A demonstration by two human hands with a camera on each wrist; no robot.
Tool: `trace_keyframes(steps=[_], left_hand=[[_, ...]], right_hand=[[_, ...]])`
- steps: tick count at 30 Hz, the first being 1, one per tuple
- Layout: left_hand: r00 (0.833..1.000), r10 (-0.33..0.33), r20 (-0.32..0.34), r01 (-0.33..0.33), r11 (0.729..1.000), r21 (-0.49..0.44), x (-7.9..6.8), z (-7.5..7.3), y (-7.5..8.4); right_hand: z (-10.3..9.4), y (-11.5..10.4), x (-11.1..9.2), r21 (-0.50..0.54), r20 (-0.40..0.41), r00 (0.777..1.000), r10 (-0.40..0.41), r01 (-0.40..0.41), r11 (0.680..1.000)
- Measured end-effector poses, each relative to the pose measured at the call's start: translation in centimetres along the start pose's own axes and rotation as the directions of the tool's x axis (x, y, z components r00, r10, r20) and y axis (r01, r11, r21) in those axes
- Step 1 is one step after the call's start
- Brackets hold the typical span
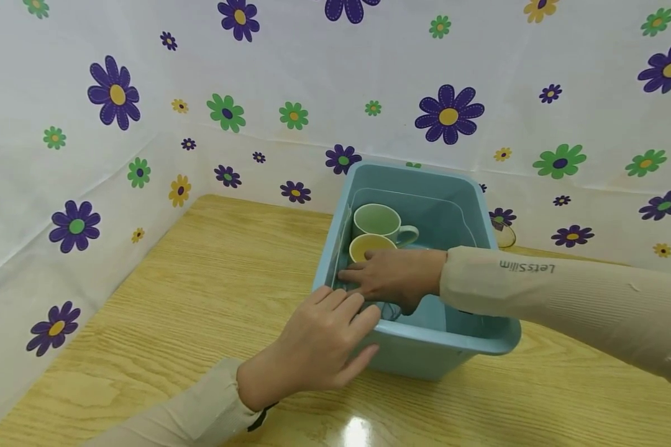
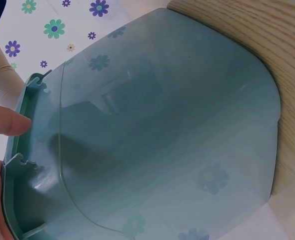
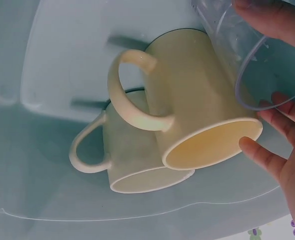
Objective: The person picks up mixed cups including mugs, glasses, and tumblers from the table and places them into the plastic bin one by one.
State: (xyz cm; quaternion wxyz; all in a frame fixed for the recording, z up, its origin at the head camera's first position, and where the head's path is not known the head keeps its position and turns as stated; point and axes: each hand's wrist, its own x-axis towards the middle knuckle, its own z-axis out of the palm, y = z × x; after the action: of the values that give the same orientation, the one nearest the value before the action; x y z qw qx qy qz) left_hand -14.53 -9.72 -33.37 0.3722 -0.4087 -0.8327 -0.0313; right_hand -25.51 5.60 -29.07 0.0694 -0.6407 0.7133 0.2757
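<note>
A light-blue plastic bin (image 1: 414, 354) stands on the table. My left hand (image 1: 324, 338) grips its near-left rim, fingers over the edge and thumb outside. My right hand (image 1: 391, 276) reaches down inside the bin. A clear cup (image 3: 227, 35) lies between that thumb and fingers, its round rim at the fingertips. Against the clear cup stands a yellow mug (image 3: 197, 95), a right fingertip overlapping its rim. Behind it is a pale green mug (image 1: 377, 220), handle to the right. In the head view the right hand hides most of the clear cup.
The wood-grain table (image 1: 218, 273) extends left of the bin and in front of it. A flower-printed white sheet (image 1: 313, 74) hangs behind and to the left. Near the bin's back-right side a thin loop (image 1: 506, 236) shows.
</note>
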Motion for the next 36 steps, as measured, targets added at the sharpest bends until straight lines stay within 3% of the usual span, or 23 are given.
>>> trace_keyframes(steps=[13,23,36], left_hand=[[1.000,-0.009,0.005,0.009,1.000,-0.009,0.0,0.0,0.0],[1.000,-0.010,0.000,0.010,1.000,-0.008,0.0,0.0,0.0],[1.000,-0.019,0.018,0.020,1.000,-0.020,0.1,-0.1,0.1]], right_hand=[[-0.7,0.1,-0.3,-0.084,0.112,0.993,0.041,-0.031,0.996],[-1.4,0.7,-1.2,-0.084,-0.017,0.999,0.029,-0.030,0.996],[-2.4,0.8,-2.1,-0.129,-0.021,0.999,0.032,-0.035,0.991]])
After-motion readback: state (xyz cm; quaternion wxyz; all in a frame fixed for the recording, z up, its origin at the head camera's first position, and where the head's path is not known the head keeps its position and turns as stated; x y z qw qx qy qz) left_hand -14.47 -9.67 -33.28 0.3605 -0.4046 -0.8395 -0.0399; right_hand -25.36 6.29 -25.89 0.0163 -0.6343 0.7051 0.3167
